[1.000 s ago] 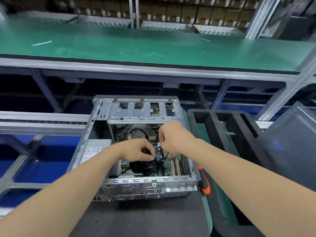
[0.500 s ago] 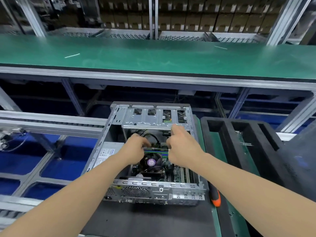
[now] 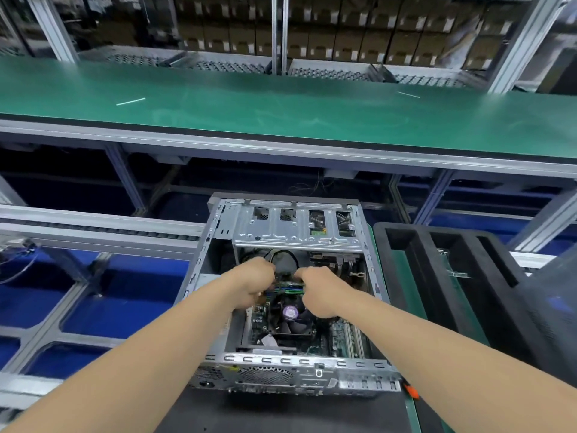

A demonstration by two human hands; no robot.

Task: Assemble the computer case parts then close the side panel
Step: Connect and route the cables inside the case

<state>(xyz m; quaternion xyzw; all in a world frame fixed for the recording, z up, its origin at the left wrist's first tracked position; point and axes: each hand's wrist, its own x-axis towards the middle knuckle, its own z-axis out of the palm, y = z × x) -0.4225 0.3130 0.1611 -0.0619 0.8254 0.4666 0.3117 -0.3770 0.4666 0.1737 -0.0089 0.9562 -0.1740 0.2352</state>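
Note:
An open silver computer case [image 3: 315, 375] lies on its side on a dark mat, with the motherboard exposed. Inside sit a black CPU fan [image 3: 291, 314] with a purple centre and a metal drive cage [image 3: 296, 229] at the far end. Both my hands reach into the case just beyond the fan. My left hand [image 3: 253, 281] and my right hand [image 3: 321, 290] each pinch one end of a green memory module [image 3: 289, 287] that lies across the board. The fingertips are hidden behind the hands. A black cable [image 3: 282, 256] loops above them.
A black foam tray [image 3: 437, 270] with long slots stands to the right of the case. An orange-handled tool [image 3: 411, 391] lies at the case's near right corner. A green conveyor belt [image 3: 281, 107] runs across the far side. Metal rails and blue bins are at the left.
Both hands have moved further into the case, from the fan area toward the drive cage. They now hold the two ends of the memory module. The camera has tilted and moved closer.

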